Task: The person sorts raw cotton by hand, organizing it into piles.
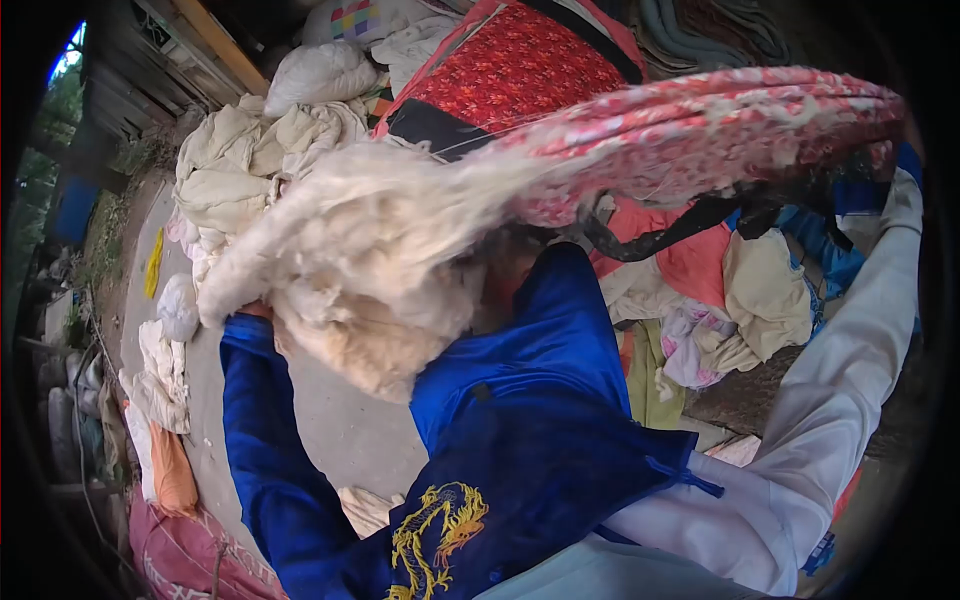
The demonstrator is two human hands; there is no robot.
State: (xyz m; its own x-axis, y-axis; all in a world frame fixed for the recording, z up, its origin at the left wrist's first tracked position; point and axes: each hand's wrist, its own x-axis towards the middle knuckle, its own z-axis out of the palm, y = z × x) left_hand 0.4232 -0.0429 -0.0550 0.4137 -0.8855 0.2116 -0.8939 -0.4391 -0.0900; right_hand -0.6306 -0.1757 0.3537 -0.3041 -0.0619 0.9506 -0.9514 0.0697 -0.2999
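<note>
A thick mass of cream cotton wadding (360, 230) is stretched out in front of me, blurred by motion. It joins a pink, red and white patterned cloth cover (700, 140) that is pulled toward the upper right. My left hand (257, 310) is closed on the lower left edge of the wadding, its fingers mostly hidden beneath it. Out at the right edge of view, my right hand (910, 140) is raised and closed on the end of the patterned cover; it is dark and partly cut off. Loose fibres hang between wadding and cover.
Behind lies a red floral quilt (520, 65) with black and pink borders. White stuffed bags (320, 78) and cream cloth piles (230, 150) stand at upper left. Mixed fabrics (765, 290) lie at right. A pink bundle (185, 550) rests lower left on the concrete floor (370, 440).
</note>
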